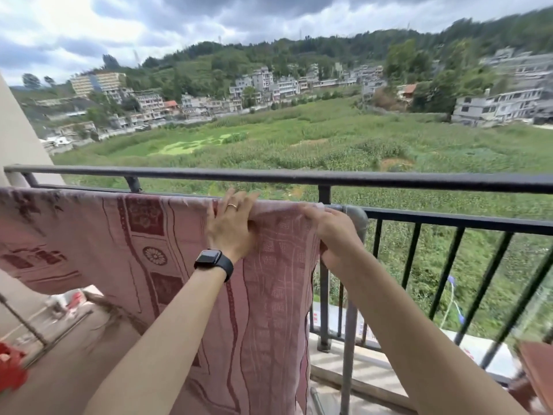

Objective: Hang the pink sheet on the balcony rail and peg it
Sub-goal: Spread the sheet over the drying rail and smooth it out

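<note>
Draping the rail (354, 211), pink sheet (149, 250) — left hand (230, 223) presses, right hand (335, 235) grips.

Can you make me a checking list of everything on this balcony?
Surface: concrete balcony floor, blurred.
Job's things: pink patterned fabric sheet draped over grey metal pipe, beside black metal balcony rail; no peg plainly seen.
Clutter: blurred red thing, low left.
Hands: left hand presses the sheet's top; right hand grips its edge.
Cables: nothing seen.
Surroundings: green field, houses, wooded hill, cloudy sky.
</note>
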The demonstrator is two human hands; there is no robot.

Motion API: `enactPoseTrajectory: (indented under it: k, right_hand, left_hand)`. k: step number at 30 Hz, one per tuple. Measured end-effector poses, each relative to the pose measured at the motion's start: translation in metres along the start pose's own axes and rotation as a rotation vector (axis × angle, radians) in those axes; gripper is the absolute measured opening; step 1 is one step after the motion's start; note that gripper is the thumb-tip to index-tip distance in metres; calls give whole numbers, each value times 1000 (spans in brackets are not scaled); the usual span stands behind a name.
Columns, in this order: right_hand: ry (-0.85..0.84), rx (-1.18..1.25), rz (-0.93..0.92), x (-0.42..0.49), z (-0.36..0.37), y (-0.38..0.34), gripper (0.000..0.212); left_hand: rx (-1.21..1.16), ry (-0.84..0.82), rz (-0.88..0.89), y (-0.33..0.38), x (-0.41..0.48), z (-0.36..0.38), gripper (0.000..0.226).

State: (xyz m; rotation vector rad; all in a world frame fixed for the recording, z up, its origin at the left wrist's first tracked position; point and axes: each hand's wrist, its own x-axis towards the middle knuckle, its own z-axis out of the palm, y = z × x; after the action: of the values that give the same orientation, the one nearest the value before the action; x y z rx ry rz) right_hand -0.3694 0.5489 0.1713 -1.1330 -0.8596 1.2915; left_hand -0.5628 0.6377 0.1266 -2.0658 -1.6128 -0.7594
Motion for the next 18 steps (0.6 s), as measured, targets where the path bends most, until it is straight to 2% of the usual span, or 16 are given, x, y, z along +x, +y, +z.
enactPoseTrajectory:
  k: [3,7,9,12,13,15,16,18]
  right_hand:
    - [91,31,-210,-13,-2,7,12]
    - [98,272,-120,-28,-3,20,30]
    - [13,287,-150,-38,1,16,35]
    - [-132,-23,-256,-50,2,19,54]
    - [-165,-129,-278,-53,2,20,60]
    - [-224,-236,-285,-53,2,21,69]
    - [-268,-247,-277,-52,0,19,71]
    - [-366,-273,-260,-48,5,18,74]
  left_hand:
    - [85,-29,1,-22,-1,1,77]
    - [110,-22,-7,-25,-8,-1,79]
    - [98,-36,-24,-27,-14,-6,83]
    - [-24,-58,-157,-18,-31,-30,84]
    - [-118,2,-179,-10,-42,-41,79]
    - [-309,195,-95,12,-67,-60,54]
    - [-338,231,-24,26,-77,-66,43]
    - [-235,159,49,43,-84,-76,44]
